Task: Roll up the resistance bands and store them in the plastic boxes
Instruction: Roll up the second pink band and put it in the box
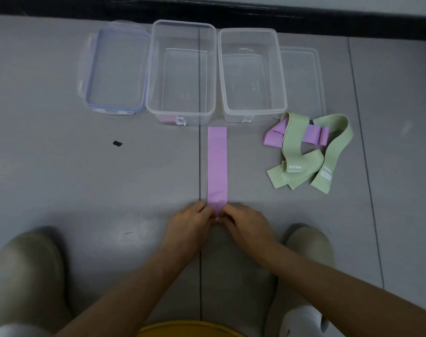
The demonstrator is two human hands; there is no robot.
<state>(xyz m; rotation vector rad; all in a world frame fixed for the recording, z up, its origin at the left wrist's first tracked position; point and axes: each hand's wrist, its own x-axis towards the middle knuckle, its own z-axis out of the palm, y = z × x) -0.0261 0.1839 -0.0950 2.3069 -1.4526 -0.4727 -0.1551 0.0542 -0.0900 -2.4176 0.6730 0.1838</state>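
Left hand [190, 223] and right hand [246, 227] fingers [229, 210] pinch pink band [217, 166] lying lengthwise toward boxes [254, 116].

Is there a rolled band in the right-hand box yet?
No, the right-hand box shows only its clear bottom; loose green bands lie on the floor beside it.

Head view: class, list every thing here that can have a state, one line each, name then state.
Pink band: unrolled, flat on the floor, near end pinched.
Left hand: pinches the band's near end.
Right hand: pinches the same end.
Left box: open, something pink inside.
Right box: open.
Blue-rimmed lid: off, beside left box.
Clear lid: off, beside right box.
Green and pink bands: unrolled, tangled heap.
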